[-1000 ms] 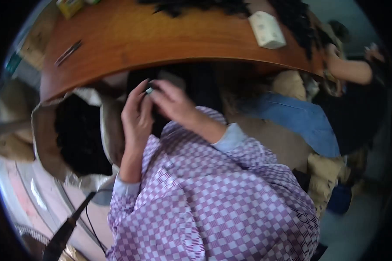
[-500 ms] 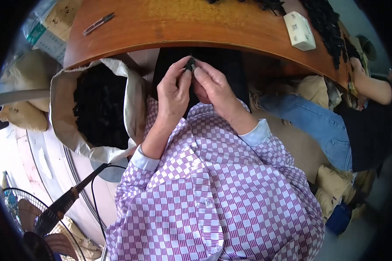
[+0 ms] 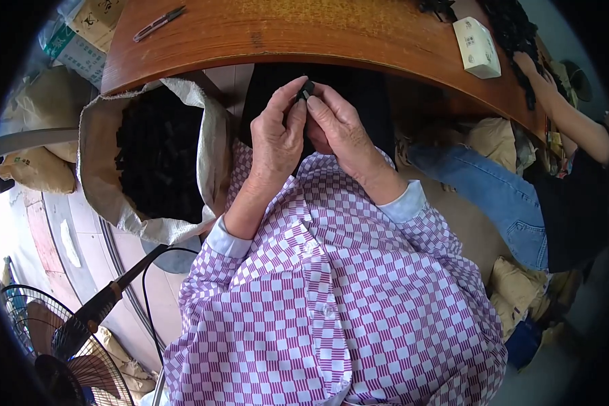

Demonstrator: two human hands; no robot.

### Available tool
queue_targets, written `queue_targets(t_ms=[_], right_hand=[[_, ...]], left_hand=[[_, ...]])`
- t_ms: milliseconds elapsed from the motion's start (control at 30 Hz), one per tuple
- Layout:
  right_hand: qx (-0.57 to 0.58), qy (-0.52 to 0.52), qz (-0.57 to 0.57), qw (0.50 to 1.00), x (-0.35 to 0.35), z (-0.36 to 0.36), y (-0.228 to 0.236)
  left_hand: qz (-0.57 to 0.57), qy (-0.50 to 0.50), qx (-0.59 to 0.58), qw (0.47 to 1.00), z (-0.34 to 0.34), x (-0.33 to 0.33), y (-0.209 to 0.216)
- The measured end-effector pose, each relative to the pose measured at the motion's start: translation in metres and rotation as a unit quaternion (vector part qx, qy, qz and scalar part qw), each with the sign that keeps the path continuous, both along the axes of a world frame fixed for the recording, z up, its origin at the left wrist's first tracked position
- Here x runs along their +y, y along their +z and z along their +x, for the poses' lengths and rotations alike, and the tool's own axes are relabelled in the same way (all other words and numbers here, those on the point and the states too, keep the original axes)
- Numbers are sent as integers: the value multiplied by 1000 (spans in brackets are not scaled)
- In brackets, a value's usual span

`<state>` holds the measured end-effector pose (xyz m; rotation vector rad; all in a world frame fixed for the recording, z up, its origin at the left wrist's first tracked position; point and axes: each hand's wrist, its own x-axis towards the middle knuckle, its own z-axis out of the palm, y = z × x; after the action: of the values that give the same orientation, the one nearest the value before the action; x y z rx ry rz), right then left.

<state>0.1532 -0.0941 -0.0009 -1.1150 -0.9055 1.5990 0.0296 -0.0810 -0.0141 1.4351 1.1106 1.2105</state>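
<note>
Just in front of the table's edge, my two hands meet over a small black piece [image 3: 306, 90], most of it hidden by my fingers. My left hand [image 3: 278, 132] pinches it from the left between thumb and fingers. From the other side my right hand [image 3: 340, 128] grips it too, thumb on top. What kind of piece it is does not show. To the left of my hands stands a large white woven sack [image 3: 213, 152], its mouth wide, holding many small black pieces [image 3: 159, 155] that look similar.
On the wooden table [image 3: 271, 34] lie thread snips [image 3: 159, 24], a white tissue box [image 3: 477, 47] and a black heap [image 3: 511, 30] at the right. A co-worker's arm [image 3: 555, 105] reaches to that heap. A fan [image 3: 68, 345] stands at lower left; brown bags [image 3: 517, 284] lie right.
Both hands stay closed on the black piece, slightly turned. The view has shifted a little. The co-worker's hand has moved up onto the black heap.
</note>
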Motion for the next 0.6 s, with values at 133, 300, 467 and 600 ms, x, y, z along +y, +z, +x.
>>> queue_targets(t_ms=[133, 300, 467, 600], right_hand=[[11, 5, -5, 1000, 1, 1, 3], [105, 39, -65, 992, 11, -1, 11], [102, 190, -131, 968, 41, 8, 27], [-213, 162, 160, 950, 76, 30, 11]], left_hand=[[64, 10, 16, 998, 1, 2, 1], [102, 50, 95, 989, -2, 7, 10], [82, 24, 122, 989, -27, 18, 14], [25, 125, 136, 983, -72, 29, 25]])
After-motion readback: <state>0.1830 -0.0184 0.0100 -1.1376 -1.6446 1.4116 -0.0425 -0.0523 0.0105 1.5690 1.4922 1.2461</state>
